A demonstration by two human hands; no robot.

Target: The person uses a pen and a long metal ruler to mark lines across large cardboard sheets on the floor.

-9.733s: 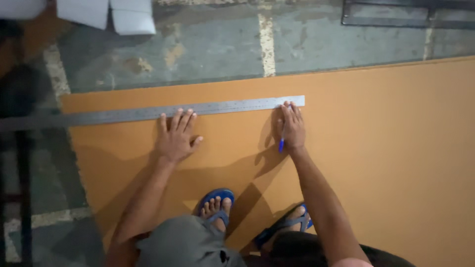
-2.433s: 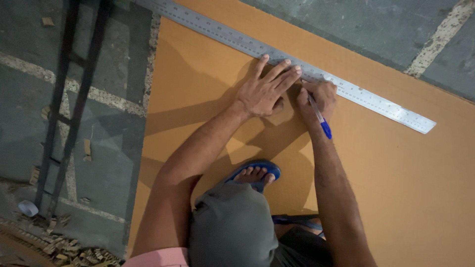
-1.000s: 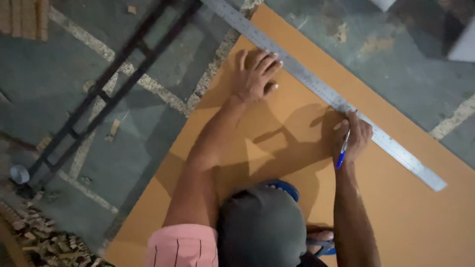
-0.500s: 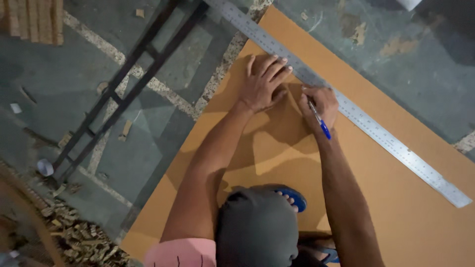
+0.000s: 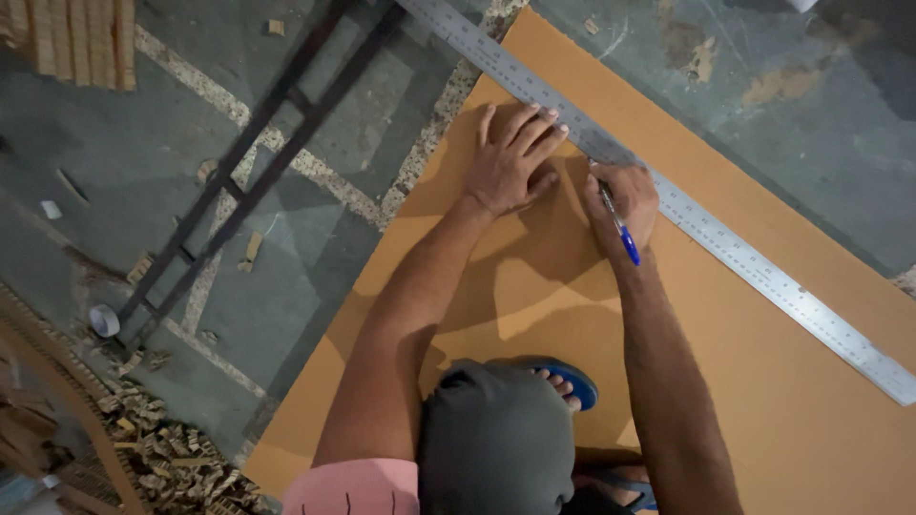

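Long steel ruler (image 5: 725, 243) lies diagonally across the brown board (image 5: 763, 401) on the floor, stiff, thin, likely slippery; left hand (image 5: 510, 162) spread flat pinning it, right hand (image 5: 625, 200) gripping a blue pen (image 5: 620, 226).

Bare orange-brown cardboard sheet (image 5: 782, 401) lies open right of the right hand (image 5: 625, 200). The long steel ruler (image 5: 725, 248) bars its far side; the left hand (image 5: 510, 162) crowds its left.
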